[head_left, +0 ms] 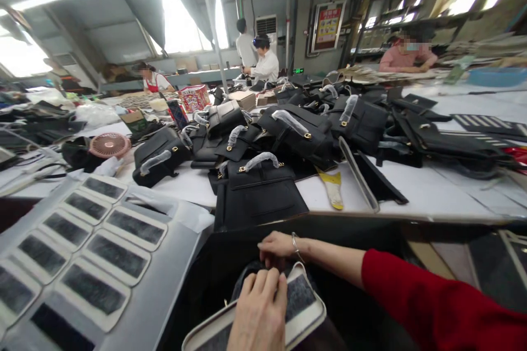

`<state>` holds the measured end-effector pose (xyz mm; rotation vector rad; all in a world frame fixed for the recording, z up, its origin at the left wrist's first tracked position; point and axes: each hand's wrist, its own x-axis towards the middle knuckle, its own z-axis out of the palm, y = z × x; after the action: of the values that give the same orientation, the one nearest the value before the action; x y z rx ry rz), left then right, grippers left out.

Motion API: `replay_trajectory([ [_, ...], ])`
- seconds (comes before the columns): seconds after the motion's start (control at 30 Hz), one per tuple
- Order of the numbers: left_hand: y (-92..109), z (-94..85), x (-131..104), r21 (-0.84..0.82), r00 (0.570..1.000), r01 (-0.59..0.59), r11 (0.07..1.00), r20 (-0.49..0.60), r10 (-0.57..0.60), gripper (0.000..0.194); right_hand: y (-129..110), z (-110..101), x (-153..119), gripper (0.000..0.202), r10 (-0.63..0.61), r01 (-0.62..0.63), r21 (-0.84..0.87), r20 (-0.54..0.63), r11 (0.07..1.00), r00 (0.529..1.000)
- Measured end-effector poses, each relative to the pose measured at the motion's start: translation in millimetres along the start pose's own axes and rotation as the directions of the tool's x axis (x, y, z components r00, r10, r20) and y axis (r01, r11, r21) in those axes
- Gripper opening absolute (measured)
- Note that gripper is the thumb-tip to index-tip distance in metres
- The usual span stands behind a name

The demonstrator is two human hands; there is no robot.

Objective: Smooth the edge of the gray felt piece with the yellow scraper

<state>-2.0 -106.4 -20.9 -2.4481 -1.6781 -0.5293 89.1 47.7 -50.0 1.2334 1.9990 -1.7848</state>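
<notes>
My left hand (258, 311) lies flat on a white-edged dark fabric panel (302, 304) in my lap area, pressing it down. My right hand (275, 249), with a bracelet at the wrist and a red sleeve behind it, curls its fingers at the panel's far edge, on dark material beneath. Just beyond my hands a flat black bag body (257, 197) hangs over the table's near edge.
Several white-edged dark panels (117, 255) lie in rows on a grey sheet at left. A heap of black handbags (296, 131) with wrapped handles covers the white table (428, 192). A pink fan (109, 145) sits left. Other people work at the far benches.
</notes>
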Motion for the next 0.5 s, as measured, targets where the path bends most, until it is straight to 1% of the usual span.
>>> replay_trajectory([
  [0.07, 6, 0.8, 0, 0.017, 0.999, -0.012, 1.000, -0.033, 0.012, 0.039, -19, 2, -7, 0.038, -0.042, 0.044, -0.041, 0.026, 0.998, 0.999],
  [0.17, 12, 5.2, -2, 0.011, 0.996, 0.011, 1.000, -0.088, -0.010, 0.032, -43, 17, -15, 0.040, -0.077, 0.075, -0.170, -0.004, 0.983, 0.997],
  [0.23, 12, 5.3, -4, -0.069, 0.992, 0.078, 0.995, -0.091, -0.084, 0.027, -51, 28, -17, 0.039, -0.071, 0.059, -0.294, -0.029, 0.954, 0.997],
  [0.27, 10, 3.5, -6, -0.140, 0.988, 0.123, 0.982, -0.074, -0.135, 0.025, -52, 32, -17, 0.039, -0.066, 0.050, -0.356, -0.033, 0.933, 0.997],
  [0.33, 1, -3.9, -12, -0.322, 0.964, 0.247, 0.914, -0.014, -0.266, 0.025, -52, 38, -17, 0.039, -0.067, 0.051, -0.469, -0.017, 0.882, 0.998],
  [0.37, -6, -8.9, -16, -0.416, 0.939, 0.320, 0.851, 0.023, -0.342, 0.027, -51, 39, -18, 0.037, -0.080, 0.070, -0.519, 0.002, 0.852, 0.997],
  [0.4, -14, -14.0, -22, -0.507, 0.905, 0.393, 0.767, 0.063, -0.422, 0.030, -50, 40, -19, 0.032, -0.105, 0.102, -0.566, 0.028, 0.818, 0.994],
  [0.43, -24, -18.7, -30, -0.597, 0.859, 0.460, 0.657, 0.113, -0.500, 0.032, -49, 40, -21, 0.027, -0.137, 0.145, -0.608, 0.060, 0.780, 0.989],
  [0.47, -33, -22.7, -39, -0.684, 0.803, 0.517, 0.515, 0.179, -0.568, 0.034, -49, 39, -22, 0.023, -0.171, 0.192, -0.645, 0.096, 0.740, 0.981],
  [0.5, -43, -25.6, -50, -0.760, 0.738, 0.557, 0.334, 0.270, -0.618, 0.036, -49, 39, -24, 0.027, -0.203, 0.238, -0.675, 0.132, 0.698, 0.970],
])
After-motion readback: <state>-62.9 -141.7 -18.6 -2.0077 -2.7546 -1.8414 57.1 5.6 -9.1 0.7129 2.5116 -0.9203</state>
